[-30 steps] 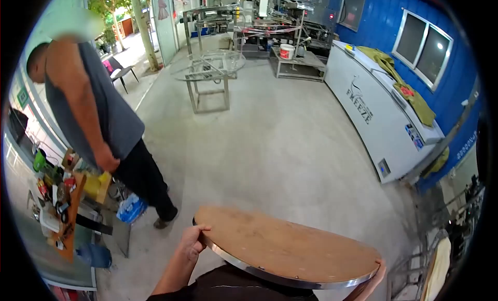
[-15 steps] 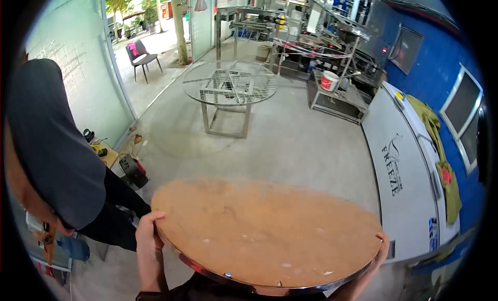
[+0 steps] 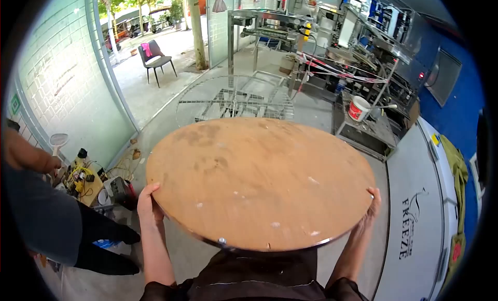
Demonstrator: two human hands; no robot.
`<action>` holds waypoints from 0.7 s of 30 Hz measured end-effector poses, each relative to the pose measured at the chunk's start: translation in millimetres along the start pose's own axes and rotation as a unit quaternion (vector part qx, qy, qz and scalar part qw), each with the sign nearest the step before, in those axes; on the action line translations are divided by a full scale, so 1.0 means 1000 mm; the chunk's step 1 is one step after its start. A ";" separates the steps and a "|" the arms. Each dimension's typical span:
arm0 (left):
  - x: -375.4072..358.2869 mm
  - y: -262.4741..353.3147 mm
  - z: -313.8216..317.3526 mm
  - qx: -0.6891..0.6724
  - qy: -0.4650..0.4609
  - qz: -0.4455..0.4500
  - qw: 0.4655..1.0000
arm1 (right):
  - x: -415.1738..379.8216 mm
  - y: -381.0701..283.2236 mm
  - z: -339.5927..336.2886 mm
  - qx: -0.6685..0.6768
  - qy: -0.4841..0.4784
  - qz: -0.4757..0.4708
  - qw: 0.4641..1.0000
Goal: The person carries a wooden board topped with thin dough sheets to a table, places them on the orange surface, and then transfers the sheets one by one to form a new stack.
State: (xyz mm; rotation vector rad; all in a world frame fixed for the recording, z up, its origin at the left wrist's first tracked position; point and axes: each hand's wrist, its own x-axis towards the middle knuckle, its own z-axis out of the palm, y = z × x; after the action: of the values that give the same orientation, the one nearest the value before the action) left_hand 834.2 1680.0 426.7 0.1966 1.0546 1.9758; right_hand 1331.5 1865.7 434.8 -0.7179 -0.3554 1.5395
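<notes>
A large round wooden board [image 3: 259,182] with a shiny metal rim is held out in front of my body. My left hand [image 3: 150,203] grips its left edge, with the thumb on top and the other fingers hidden beneath. At the right edge my right hand [image 3: 372,203] is wrapped round the rim, fingertips on the upper face. Smudges and pale specks mark the wood. Beyond the board's far edge stands a round metal wire frame [image 3: 234,100], whose base is hidden behind the board.
A person in dark clothes [image 3: 46,218] stands at the left, near a low table with cables [image 3: 88,189]. A white freezer [image 3: 415,213] runs along the right. A metal bench [image 3: 365,124] with a white bucket [image 3: 358,108] is at back right. A chair [image 3: 155,60] stands outside.
The board has risen in view, held in both my hands, and now covers the wire frame's lower part. The view has moved nearer the frame. The other person has shifted down and left in view.
</notes>
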 end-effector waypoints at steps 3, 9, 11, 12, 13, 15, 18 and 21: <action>0.083 -0.013 0.027 -0.020 0.030 0.009 0.999 | 0.138 0.019 0.029 -0.007 -0.032 0.018 0.999; 0.259 -0.013 0.068 -0.045 0.058 0.045 0.996 | 0.356 0.116 0.111 -0.035 -0.102 0.052 0.993; 0.323 -0.014 0.070 -0.060 0.047 0.058 0.995 | 0.425 0.148 0.136 -0.024 -0.110 0.044 0.993; 0.349 -0.012 0.069 -0.066 0.046 0.055 0.995 | 0.445 0.165 0.153 -0.016 -0.109 0.055 0.992; 0.376 -0.012 0.072 -0.073 0.044 0.051 0.995 | 0.467 0.180 0.171 -0.009 -0.107 0.064 0.992; 0.428 -0.017 0.070 -0.066 0.045 0.058 0.995 | 0.504 0.207 0.194 -0.004 -0.086 0.062 0.994; 0.488 -0.037 0.056 -0.041 0.066 0.068 0.995 | 0.568 0.249 0.184 -0.020 -0.071 0.074 0.995; 0.513 -0.061 0.043 -0.045 0.087 0.043 0.994 | 0.592 0.280 0.176 -0.007 -0.093 0.099 0.991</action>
State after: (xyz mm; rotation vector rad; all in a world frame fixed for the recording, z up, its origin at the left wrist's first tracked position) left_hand 577.5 2107.3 285.3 0.0215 1.0796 2.1444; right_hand 1024.6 2444.8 260.4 -0.6371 -0.4439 1.8005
